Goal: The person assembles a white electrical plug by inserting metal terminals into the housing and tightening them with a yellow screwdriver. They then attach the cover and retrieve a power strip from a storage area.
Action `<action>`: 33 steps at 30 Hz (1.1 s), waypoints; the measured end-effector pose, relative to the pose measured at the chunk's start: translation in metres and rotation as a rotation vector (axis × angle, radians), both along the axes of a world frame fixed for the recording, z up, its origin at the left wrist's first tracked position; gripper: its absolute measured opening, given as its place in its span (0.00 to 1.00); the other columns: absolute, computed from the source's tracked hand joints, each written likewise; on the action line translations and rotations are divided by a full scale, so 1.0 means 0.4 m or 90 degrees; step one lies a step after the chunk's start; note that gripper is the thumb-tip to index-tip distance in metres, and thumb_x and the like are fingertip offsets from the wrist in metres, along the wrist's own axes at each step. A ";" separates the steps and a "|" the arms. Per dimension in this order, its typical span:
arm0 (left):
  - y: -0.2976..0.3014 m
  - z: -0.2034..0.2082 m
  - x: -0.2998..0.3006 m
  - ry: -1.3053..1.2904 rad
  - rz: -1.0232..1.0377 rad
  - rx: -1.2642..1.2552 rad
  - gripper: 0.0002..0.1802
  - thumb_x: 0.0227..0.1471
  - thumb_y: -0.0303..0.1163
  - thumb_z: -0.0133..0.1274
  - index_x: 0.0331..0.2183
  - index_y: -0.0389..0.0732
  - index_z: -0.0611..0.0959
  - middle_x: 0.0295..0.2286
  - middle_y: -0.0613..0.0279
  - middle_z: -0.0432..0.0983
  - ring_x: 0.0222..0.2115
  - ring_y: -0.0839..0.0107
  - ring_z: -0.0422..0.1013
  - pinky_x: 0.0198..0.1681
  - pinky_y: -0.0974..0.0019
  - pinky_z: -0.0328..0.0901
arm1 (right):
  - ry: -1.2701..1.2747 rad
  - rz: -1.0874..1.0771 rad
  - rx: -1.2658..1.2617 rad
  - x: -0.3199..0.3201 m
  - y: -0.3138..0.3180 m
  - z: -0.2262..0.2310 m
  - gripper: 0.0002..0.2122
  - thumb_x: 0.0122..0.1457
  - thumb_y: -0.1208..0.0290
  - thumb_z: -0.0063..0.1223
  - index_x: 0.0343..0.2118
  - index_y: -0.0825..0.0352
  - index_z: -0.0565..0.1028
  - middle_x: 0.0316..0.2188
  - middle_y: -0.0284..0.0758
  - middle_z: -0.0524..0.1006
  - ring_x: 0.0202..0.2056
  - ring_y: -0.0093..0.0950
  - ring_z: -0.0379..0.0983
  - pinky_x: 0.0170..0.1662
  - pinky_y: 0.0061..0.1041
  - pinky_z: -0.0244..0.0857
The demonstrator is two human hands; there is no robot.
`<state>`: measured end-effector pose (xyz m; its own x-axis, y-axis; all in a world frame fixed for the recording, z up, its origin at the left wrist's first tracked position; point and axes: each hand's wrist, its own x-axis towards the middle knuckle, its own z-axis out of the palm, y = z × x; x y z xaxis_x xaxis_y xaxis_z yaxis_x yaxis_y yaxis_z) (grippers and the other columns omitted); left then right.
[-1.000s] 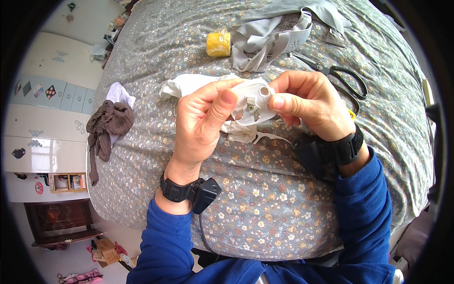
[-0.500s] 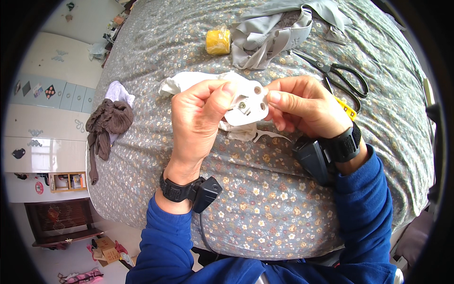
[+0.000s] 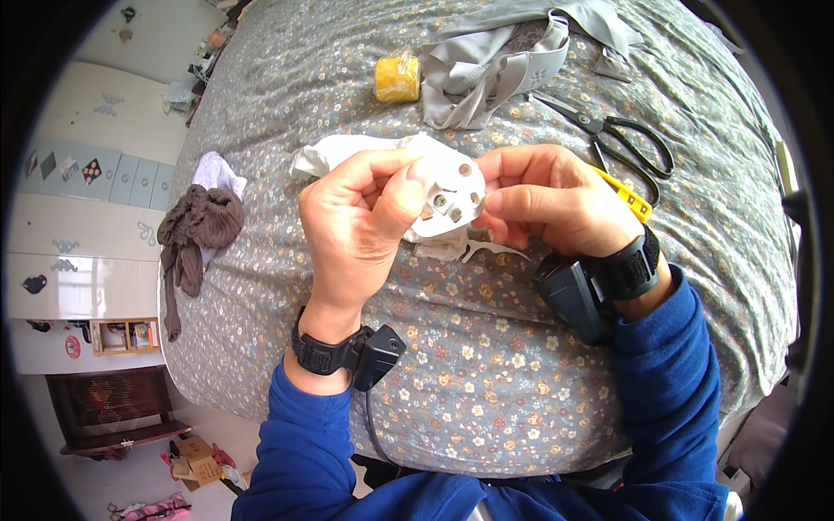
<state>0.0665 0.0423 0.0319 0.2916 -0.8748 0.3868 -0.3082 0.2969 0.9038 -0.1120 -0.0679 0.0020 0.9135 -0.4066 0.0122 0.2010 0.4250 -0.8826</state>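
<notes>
A rounded white plastic piece (image 3: 450,227) with several round holes and a screw-like metal dot is held up over the bed. My left hand (image 3: 352,221) pinches its left edge between thumb and fingers. At its right edge my right hand (image 3: 556,200) is closed, thumb against fingers, on the same piece. Behind and below it lies a crumpled white cloth (image 3: 334,152), with a thin white strip (image 3: 493,249) beside it. My fingers cover parts of the piece's rim.
Black-handled scissors (image 3: 638,148) and a yellow strip-like tool (image 3: 627,196) lie right of my right hand. Farther off are a wrapped yellow roll (image 3: 397,80) and grey fabric (image 3: 486,65). Brown clothing (image 3: 201,221) lies at the left edge of the flowered bedspread (image 3: 486,391).
The white piece has turned between my fingers, and another hole shows near the metal dot. Both hands have shifted slightly left.
</notes>
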 end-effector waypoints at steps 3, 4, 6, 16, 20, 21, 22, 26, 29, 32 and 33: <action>-0.002 0.004 -0.005 -0.020 0.011 -0.016 0.09 0.55 0.27 0.56 0.34 0.30 0.82 0.27 0.63 0.80 0.27 0.83 0.72 0.30 0.77 0.68 | 0.005 0.009 -0.030 0.000 0.001 0.006 0.13 0.56 0.69 0.59 0.42 0.71 0.76 0.29 0.27 0.78 0.27 0.14 0.72 0.28 0.12 0.62; -0.002 0.004 -0.007 -0.017 0.013 -0.022 0.08 0.55 0.27 0.56 0.34 0.30 0.82 0.27 0.63 0.80 0.26 0.83 0.72 0.30 0.77 0.68 | 0.002 0.015 -0.032 0.000 0.001 0.007 0.13 0.56 0.70 0.59 0.42 0.71 0.76 0.29 0.27 0.78 0.27 0.14 0.71 0.29 0.12 0.62; -0.003 0.004 -0.010 -0.009 0.018 -0.034 0.08 0.55 0.27 0.56 0.34 0.30 0.82 0.26 0.63 0.80 0.26 0.83 0.72 0.29 0.77 0.67 | -0.006 0.027 -0.036 0.001 0.002 0.008 0.13 0.55 0.70 0.59 0.41 0.70 0.76 0.29 0.27 0.78 0.27 0.13 0.71 0.29 0.12 0.62; 0.002 0.007 -0.008 0.033 -0.001 0.007 0.10 0.55 0.29 0.56 0.34 0.30 0.82 0.24 0.65 0.78 0.24 0.84 0.70 0.27 0.78 0.66 | 0.006 0.027 -0.056 0.003 0.003 0.006 0.11 0.55 0.70 0.60 0.39 0.70 0.76 0.28 0.26 0.77 0.26 0.13 0.70 0.28 0.12 0.60; -0.002 -0.001 -0.001 0.047 -0.009 0.026 0.12 0.57 0.32 0.55 0.33 0.30 0.82 0.25 0.65 0.78 0.25 0.84 0.70 0.29 0.78 0.66 | 0.011 0.025 -0.055 0.002 0.003 0.008 0.11 0.55 0.69 0.61 0.38 0.70 0.77 0.27 0.26 0.77 0.26 0.13 0.70 0.28 0.12 0.61; -0.005 -0.003 0.001 0.056 -0.010 0.032 0.13 0.57 0.33 0.55 0.32 0.30 0.82 0.25 0.66 0.78 0.26 0.85 0.70 0.30 0.78 0.66 | 0.015 0.023 -0.055 0.002 0.003 0.008 0.11 0.55 0.69 0.61 0.38 0.70 0.77 0.27 0.26 0.77 0.26 0.13 0.70 0.28 0.12 0.61; -0.008 -0.005 0.005 0.061 -0.012 0.038 0.13 0.57 0.33 0.55 0.32 0.30 0.82 0.25 0.66 0.78 0.26 0.85 0.70 0.30 0.78 0.65 | 0.020 0.021 -0.056 0.002 0.003 0.008 0.11 0.55 0.69 0.61 0.37 0.70 0.77 0.27 0.27 0.77 0.26 0.13 0.70 0.28 0.13 0.61; -0.009 -0.008 0.009 0.093 -0.014 0.059 0.14 0.57 0.35 0.55 0.30 0.31 0.82 0.25 0.68 0.77 0.25 0.86 0.68 0.29 0.78 0.64 | 0.038 0.010 -0.057 0.001 0.005 0.008 0.11 0.55 0.68 0.62 0.36 0.69 0.78 0.26 0.27 0.78 0.25 0.14 0.70 0.28 0.13 0.61; -0.006 -0.008 0.007 0.109 -0.013 0.067 0.14 0.58 0.35 0.55 0.29 0.31 0.82 0.25 0.69 0.77 0.25 0.86 0.67 0.29 0.78 0.63 | 0.039 0.009 -0.058 0.002 0.005 0.008 0.11 0.55 0.68 0.62 0.36 0.69 0.78 0.26 0.27 0.78 0.25 0.14 0.71 0.28 0.13 0.61; -0.008 -0.008 0.010 0.089 -0.007 0.062 0.14 0.58 0.34 0.55 0.30 0.31 0.82 0.25 0.68 0.77 0.25 0.86 0.67 0.29 0.78 0.63 | 0.037 0.012 -0.059 0.002 0.004 0.006 0.11 0.55 0.68 0.62 0.37 0.69 0.78 0.27 0.27 0.78 0.25 0.14 0.71 0.28 0.12 0.61; -0.009 -0.008 0.011 0.077 -0.004 0.057 0.13 0.58 0.34 0.55 0.30 0.31 0.82 0.25 0.68 0.77 0.25 0.85 0.67 0.29 0.78 0.63 | 0.037 0.012 -0.059 0.001 0.004 0.005 0.11 0.55 0.68 0.61 0.37 0.69 0.78 0.27 0.27 0.78 0.25 0.14 0.71 0.28 0.12 0.61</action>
